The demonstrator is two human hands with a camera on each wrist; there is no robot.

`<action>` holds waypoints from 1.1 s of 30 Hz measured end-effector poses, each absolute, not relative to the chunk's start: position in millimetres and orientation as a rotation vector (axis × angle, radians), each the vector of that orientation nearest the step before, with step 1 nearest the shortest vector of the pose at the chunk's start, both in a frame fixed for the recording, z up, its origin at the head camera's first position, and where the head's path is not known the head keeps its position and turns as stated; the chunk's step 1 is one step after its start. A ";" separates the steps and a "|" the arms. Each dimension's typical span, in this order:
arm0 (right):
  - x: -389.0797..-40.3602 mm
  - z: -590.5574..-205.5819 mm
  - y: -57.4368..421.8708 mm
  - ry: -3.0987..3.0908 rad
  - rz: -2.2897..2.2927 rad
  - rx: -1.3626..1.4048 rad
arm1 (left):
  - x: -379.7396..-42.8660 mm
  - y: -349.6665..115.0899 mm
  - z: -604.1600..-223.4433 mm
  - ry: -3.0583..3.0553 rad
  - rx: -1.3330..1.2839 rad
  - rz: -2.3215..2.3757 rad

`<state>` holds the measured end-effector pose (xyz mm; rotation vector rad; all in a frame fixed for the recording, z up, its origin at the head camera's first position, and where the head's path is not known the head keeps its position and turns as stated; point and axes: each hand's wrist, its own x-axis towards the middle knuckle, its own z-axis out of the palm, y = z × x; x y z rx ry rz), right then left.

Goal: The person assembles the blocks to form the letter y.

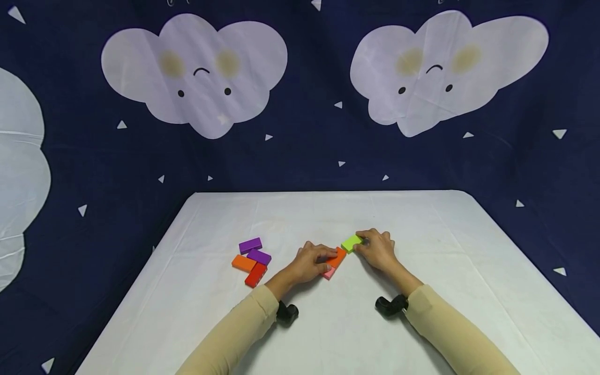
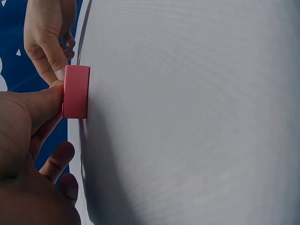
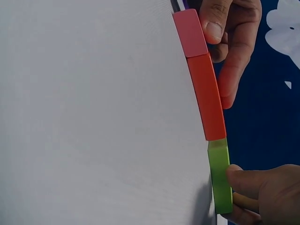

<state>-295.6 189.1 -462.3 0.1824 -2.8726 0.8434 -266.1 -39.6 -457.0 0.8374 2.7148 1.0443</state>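
A pink block [image 2: 76,92], an orange block [image 3: 206,96] and a lime-green block [image 3: 220,178] lie end to end in a slanting row on the white table. My left hand [image 1: 309,263] rests against the row, its thumb at the pink block and its extended forefinger along the orange one, partly covering both in the head view. With thumb and fingers, my right hand [image 1: 377,250] pinches the green block at the row's far end. In the right wrist view, the green block's end meets the orange block's end.
Left of my left hand is a loose group: two purple blocks [image 1: 250,245], another orange block [image 1: 244,263] and a red block [image 1: 255,275]. The white cloth-covered table [image 1: 328,333] ends at a dark blue curtain [image 1: 319,156] with cloud shapes.
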 end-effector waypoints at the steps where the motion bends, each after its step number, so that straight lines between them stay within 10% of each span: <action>1: -296.1 -462.1 188.8 -2.875 0.842 0.186 | -266.3 -39.7 -457.0 2.714 0.835 1.042; 33: -303.2 -461.3 183.1 -2.942 0.859 0.330 | -263.8 -40.6 -455.0 2.700 0.879 1.073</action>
